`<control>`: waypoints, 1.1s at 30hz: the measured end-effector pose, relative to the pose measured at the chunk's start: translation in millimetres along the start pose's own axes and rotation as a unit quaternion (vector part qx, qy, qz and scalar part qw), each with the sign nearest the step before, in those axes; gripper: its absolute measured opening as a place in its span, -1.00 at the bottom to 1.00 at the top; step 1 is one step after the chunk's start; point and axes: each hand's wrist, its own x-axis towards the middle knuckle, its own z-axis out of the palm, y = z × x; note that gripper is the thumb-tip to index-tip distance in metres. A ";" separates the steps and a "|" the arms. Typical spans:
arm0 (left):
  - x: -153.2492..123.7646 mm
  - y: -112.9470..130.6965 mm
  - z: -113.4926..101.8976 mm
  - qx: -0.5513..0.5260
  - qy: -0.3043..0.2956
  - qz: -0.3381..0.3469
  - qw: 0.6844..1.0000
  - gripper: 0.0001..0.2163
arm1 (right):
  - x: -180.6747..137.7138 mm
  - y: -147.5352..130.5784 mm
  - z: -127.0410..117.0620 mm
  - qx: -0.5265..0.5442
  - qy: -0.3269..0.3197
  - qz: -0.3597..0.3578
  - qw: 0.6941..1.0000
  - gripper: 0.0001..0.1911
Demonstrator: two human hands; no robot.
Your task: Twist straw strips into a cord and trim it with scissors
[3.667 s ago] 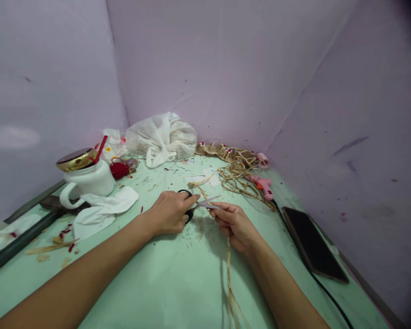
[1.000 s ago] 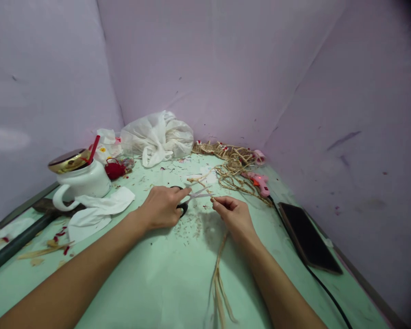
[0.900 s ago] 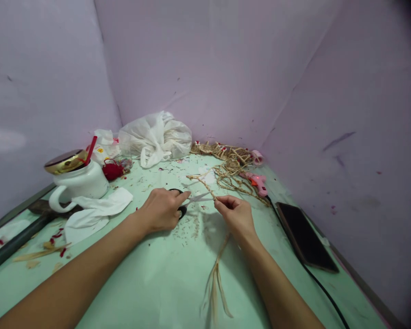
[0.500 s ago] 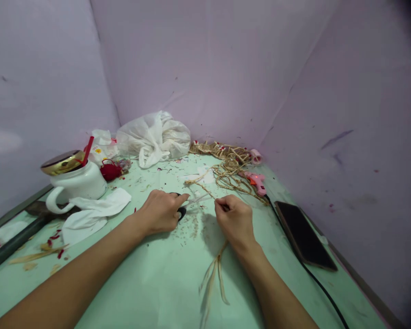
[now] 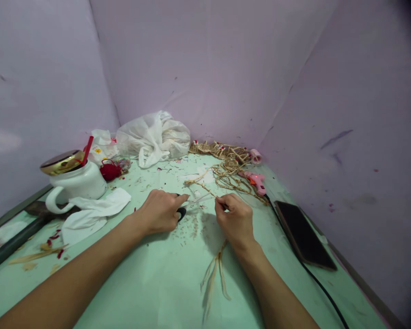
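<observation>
The person's left hand (image 5: 160,210) rests low over the green tabletop (image 5: 140,283), fingers wrapped around the black handles of a pair of scissors (image 5: 181,213), index finger stretched out to the right. The blades point right, towards the other hand; how far apart they stand is hard to tell, as is whether they touch the cord. The right hand (image 5: 235,217) has thumb and fingers pinched together on a thin braided straw cord (image 5: 207,188). One stretch of the cord runs from the fingertips to the far left, beyond the blades; the other emerges below the wrist and fans into loose strands towards the near side.

Beyond the right hand lie a tangle of braided cords (image 5: 231,176), a pink glue gun (image 5: 258,183) and a pink roll (image 5: 255,156). A smartphone (image 5: 304,235) lies at the right, a black cable (image 5: 324,288) running along its left side. A white plastic bag (image 5: 157,137) sits against the far wall. At the left stands a white mug (image 5: 84,183) with a gold-rimmed round object (image 5: 63,162) on top, a ball of red yarn (image 5: 110,170) just beyond it and a white cloth (image 5: 96,212) on its near side. A hammer (image 5: 15,244) lies at the left edge.
</observation>
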 end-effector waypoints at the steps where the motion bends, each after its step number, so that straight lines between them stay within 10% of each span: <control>1: 0.1 0.2 0.0 -0.004 0.001 0.001 1.000 -0.56 | -0.1 -0.5 -0.1 -0.001 -0.007 0.000 1.000 -0.80; 26: 1.6 -2.8 -1.2 -0.006 -0.028 0.011 1.000 -0.58 | -1.6 -0.8 1.4 -0.015 -0.012 -0.048 0.999 -0.77; 33: 2.6 -2.9 -1.9 -0.084 0.012 -0.056 0.995 -0.66 | -1.9 1.0 5.6 0.092 -0.050 0.147 0.984 -0.91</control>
